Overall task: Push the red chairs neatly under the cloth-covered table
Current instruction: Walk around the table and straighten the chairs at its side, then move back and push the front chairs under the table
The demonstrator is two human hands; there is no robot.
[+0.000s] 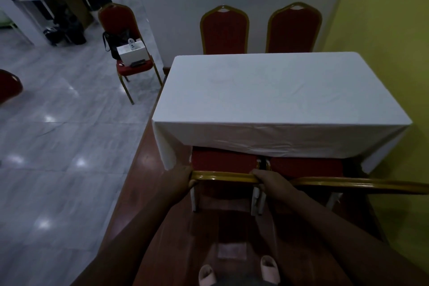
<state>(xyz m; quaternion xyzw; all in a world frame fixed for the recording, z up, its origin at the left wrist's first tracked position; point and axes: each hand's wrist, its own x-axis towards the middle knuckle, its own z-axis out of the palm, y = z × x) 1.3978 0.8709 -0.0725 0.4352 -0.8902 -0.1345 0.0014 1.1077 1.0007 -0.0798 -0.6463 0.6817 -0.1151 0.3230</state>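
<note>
1. The near-left chair (224, 162) is held at the gold top rail of its back by both hands: the left hand (180, 180) at the rail's left corner, the right hand (270, 180) at its right corner.
2. The fingers (256, 173) of each hand are curled tight over the rail, clamped on it (the thumbs cannot be made out in the dim light).
3. The chair's red seat is already partly beneath the white cloth of the desk (278, 90), which hangs over the seat's front edge; the chair lies at about 6 o'clock from the desk's middle.
4. A second near chair (306, 167) stands just beside it, toward 3 o'clock, its seat likewise partly under the cloth and its rail running off toward the right edge of the view.
5. Two further chairs (224, 30) are seen at 12 o'clock, backs upright against the desk's far edge, apparently tucked in.
6. The step in hand is judged to be the final push of the near-left chair.
7. A straight, even push toward 12 o'clock is called for next, with both hands kept level so the chair is not skewed into its neighbour; the right-hand chair would then need the same.
</note>
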